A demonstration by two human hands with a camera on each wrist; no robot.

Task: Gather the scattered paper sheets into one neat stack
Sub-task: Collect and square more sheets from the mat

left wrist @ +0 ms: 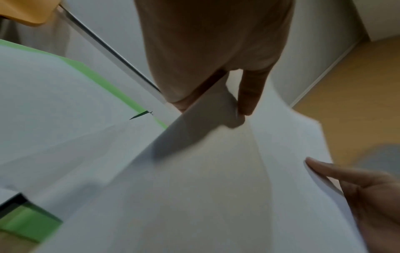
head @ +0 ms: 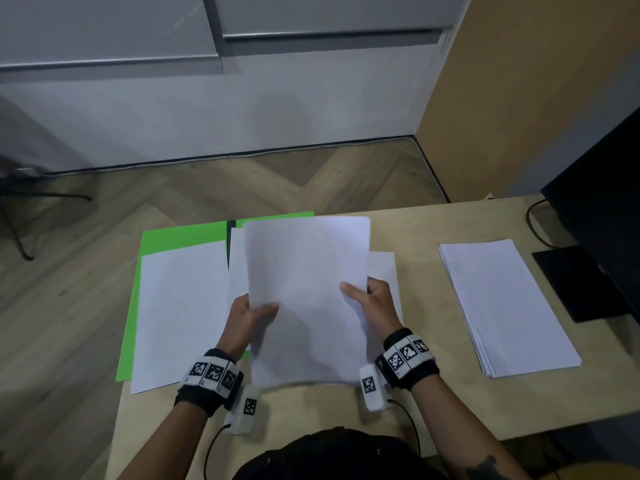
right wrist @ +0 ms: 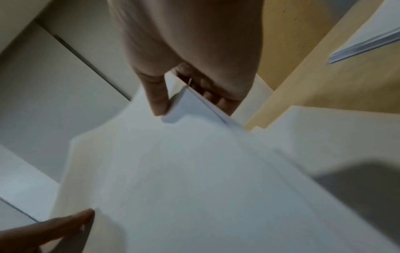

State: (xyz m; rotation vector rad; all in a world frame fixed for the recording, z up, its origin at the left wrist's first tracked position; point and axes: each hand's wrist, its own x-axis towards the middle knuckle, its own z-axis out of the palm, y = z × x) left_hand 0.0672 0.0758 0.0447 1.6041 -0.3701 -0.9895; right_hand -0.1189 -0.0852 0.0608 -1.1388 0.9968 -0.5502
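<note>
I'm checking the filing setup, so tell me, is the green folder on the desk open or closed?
Open. The green folder lies spread flat, its dark spine exposed in the middle, with a white sheet on its left half.

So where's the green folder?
In the head view the green folder lies open at the table's left edge, under a loose sheet, just left of the papers held in both hands.

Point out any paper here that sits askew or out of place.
The white sheet on the open green folder overhangs the desk's left edge. More sheets lie fanned under the bundle that both hands grip. The right-hand stack is slightly splayed.
</note>
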